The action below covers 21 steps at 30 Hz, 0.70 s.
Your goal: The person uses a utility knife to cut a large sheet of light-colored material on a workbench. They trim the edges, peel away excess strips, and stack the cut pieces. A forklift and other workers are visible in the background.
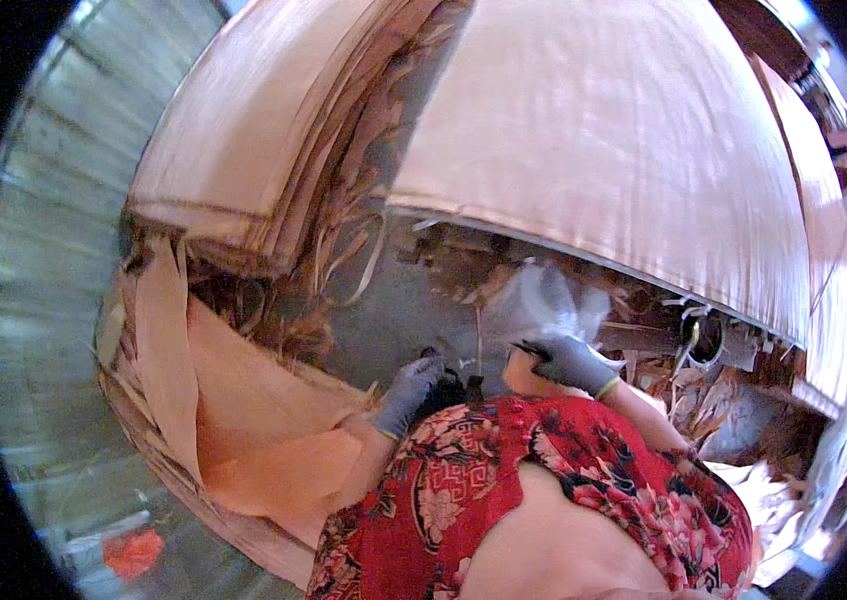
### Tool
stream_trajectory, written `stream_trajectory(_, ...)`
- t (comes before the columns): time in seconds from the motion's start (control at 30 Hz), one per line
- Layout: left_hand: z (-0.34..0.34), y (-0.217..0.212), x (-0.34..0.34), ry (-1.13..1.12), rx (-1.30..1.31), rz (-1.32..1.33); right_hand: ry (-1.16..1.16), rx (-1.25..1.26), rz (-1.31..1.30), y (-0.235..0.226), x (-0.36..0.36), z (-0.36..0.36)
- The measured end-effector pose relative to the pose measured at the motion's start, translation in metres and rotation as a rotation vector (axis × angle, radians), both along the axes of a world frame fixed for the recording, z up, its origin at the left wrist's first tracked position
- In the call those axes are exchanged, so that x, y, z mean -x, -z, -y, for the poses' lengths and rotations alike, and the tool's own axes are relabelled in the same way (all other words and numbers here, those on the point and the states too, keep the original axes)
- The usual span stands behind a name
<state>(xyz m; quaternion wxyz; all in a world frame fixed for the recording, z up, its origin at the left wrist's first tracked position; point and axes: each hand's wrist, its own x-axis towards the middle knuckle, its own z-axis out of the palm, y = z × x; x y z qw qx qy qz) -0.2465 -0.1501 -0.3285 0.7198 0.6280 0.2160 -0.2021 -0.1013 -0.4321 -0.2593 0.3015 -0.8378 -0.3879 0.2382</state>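
Both my hands wear grey gloves and are in front of my red floral clothing. My left hand [409, 393] is beside a small dark object [440, 392]; its fingers are blurred, and I cannot make out whether it grips that object. My right hand [571, 364] points leftward with dark fingertips spread apart and nothing visible in them. Just beyond it is a whitish, translucent bag-like thing [543, 300], smeared by motion. Under the right hand shows a small tan piece [523, 377], perhaps wood veneer.
A large stack of pale veneer sheets [603, 130] rises ahead, another stack [223, 130] at left. Bent tan sheets [273, 410] lie by my left arm. Torn strips [713, 405] litter the right. A corrugated wall [73, 200] borders the left; an orange-red item [133, 552] lies lower left.
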Motion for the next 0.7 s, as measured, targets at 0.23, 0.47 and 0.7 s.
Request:
stream_trajectory(0.23, -0.099, -0.049, -0.006, -0.110, 0.518, -0.003, -0.205, -0.021, -0.087, -0.066, -0.026, -0.214)
stream_trajectory(0.47, -0.185, -0.034, -0.042, -0.188, 0.645, 0.010, -0.221, -0.125, -0.201, -0.090, -0.060, -0.320)
stream_trajectory(0.7, -0.291, -0.071, -0.118, -0.522, 1.040, 0.121, -0.252, -0.242, -0.466, -0.085, -0.129, -0.399)
